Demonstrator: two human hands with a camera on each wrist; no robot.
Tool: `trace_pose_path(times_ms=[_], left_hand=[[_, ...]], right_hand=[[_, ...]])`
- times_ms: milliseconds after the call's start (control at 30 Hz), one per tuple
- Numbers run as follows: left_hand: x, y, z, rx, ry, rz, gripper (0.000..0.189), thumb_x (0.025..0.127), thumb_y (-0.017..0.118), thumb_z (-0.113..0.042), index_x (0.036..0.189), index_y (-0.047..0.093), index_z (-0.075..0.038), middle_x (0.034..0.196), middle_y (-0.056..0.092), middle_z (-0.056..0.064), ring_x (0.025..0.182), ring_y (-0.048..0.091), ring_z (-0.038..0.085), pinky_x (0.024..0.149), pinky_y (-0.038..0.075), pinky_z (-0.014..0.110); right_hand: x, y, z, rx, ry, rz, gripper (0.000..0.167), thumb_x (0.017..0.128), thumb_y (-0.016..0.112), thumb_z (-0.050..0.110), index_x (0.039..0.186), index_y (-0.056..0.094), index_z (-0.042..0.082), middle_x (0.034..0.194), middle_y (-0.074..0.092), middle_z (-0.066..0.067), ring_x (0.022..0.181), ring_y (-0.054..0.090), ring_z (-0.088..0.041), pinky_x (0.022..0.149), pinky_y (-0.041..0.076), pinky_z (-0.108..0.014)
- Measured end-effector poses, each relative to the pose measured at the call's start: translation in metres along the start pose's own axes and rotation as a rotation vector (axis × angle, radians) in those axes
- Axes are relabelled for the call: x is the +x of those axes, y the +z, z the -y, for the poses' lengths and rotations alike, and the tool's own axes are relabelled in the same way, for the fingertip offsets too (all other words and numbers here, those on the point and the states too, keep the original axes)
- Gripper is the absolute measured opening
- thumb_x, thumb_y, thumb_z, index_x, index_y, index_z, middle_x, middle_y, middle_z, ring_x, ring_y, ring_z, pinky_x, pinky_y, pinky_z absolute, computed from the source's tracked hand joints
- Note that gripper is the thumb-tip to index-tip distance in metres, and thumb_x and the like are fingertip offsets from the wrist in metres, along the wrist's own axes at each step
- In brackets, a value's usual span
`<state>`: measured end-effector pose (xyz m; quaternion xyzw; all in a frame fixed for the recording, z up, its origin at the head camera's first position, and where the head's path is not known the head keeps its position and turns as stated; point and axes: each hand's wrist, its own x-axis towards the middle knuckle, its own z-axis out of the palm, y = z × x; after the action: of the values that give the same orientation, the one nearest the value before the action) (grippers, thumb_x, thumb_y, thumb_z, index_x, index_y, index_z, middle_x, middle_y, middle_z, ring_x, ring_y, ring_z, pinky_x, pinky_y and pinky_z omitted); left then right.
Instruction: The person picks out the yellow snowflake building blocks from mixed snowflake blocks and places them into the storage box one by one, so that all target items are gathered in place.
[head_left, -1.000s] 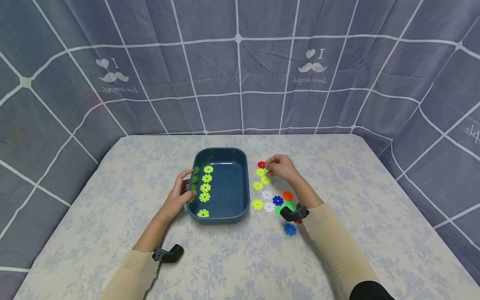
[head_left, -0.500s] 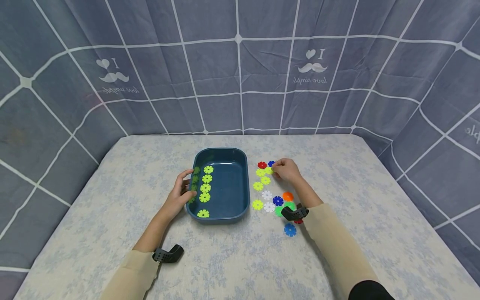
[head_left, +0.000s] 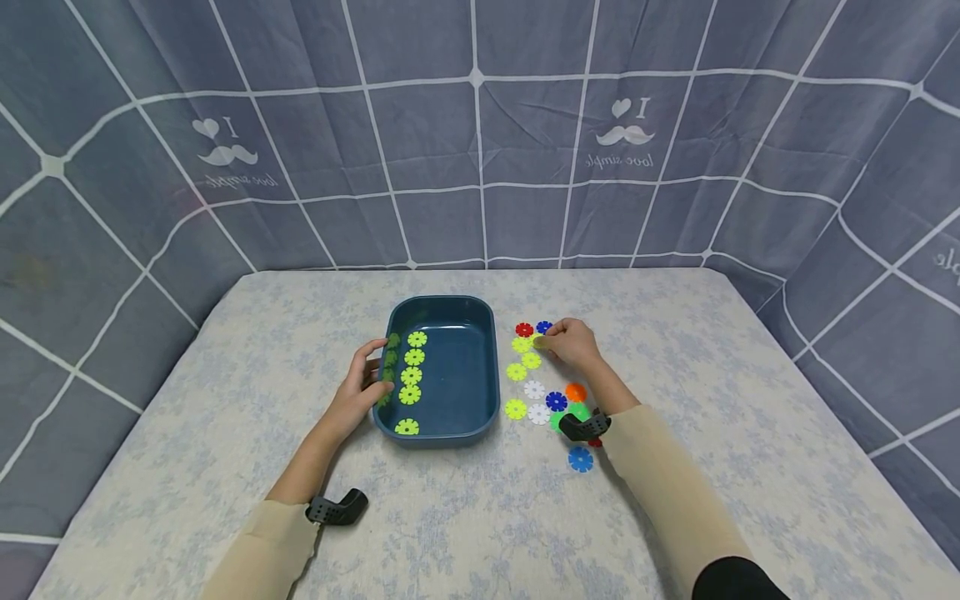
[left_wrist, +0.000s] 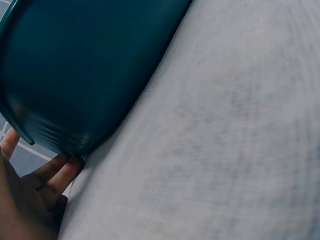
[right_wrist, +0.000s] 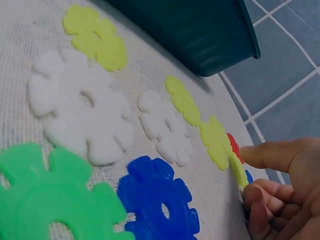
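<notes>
A dark teal plastic tub [head_left: 456, 400] stands on the table, with several yellow-green snowflake discs [head_left: 410, 375] in a row along its left side. My left hand [head_left: 357, 385] holds the tub's left wall, thumb at the rim and fingers against the outside. To the right of the tub, my right hand [head_left: 573, 342] pinches a yellow-green snowflake disc [right_wrist: 239, 170] between thumb and fingers, tilted on edge in the right wrist view. Close by its fingertips lie a red disc [head_left: 524, 330], a blue disc [head_left: 543, 327] and more yellow-green discs [head_left: 531, 360].
Nearer the front are white discs [head_left: 538, 414], a dark blue disc [head_left: 556, 402], an orange disc [head_left: 576, 392], a lighter blue disc [head_left: 581, 459] and green discs [right_wrist: 55, 195], partly under the right wrist camera [head_left: 585, 427]. A grey-blue checked curtain [head_left: 420, 167] hangs behind the table.
My right hand has shifted slightly right and toward me, uncovering the blue disc beside the red one, and the yellow-green disc now tilts up in its fingers. The left hand stays put.
</notes>
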<state>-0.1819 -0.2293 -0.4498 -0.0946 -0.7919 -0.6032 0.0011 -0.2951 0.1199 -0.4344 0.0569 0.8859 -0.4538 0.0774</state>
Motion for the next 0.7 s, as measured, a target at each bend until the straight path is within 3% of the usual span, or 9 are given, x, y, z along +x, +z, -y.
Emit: trace_pose_path(times_ms=[433, 700], left_hand=[[0.0020, 0.0011, 0.0021, -0.011, -0.001, 0.000, 0.068, 0.093, 0.052, -0.010, 0.153, 0.022, -0.020, 0.143, 0.038, 0.025, 0.125, 0.045, 0.039, 0.094, 0.040, 0.047], [0.0011, 0.0012, 0.0006, -0.005, -0.016, -0.007, 0.068, 0.093, 0.052, -0.010, 0.153, 0.022, -0.020, 0.144, 0.037, 0.025, 0.125, 0.044, 0.038, 0.096, 0.039, 0.050]], right_hand=[[0.0028, 0.0034, 0.0028, -0.138, 0.003, -0.039, 0.030, 0.082, 0.079, 0.023, 0.090, 0.058, 0.002, 0.083, 0.053, -0.009, 0.078, 0.050, -0.024, 0.070, 0.045, -0.034], [0.0045, 0.0042, 0.0054, -0.153, 0.020, -0.036, 0.028, 0.082, 0.077, 0.019, 0.094, 0.059, 0.001, 0.090, 0.056, -0.011, 0.083, 0.052, -0.026, 0.076, 0.047, -0.038]])
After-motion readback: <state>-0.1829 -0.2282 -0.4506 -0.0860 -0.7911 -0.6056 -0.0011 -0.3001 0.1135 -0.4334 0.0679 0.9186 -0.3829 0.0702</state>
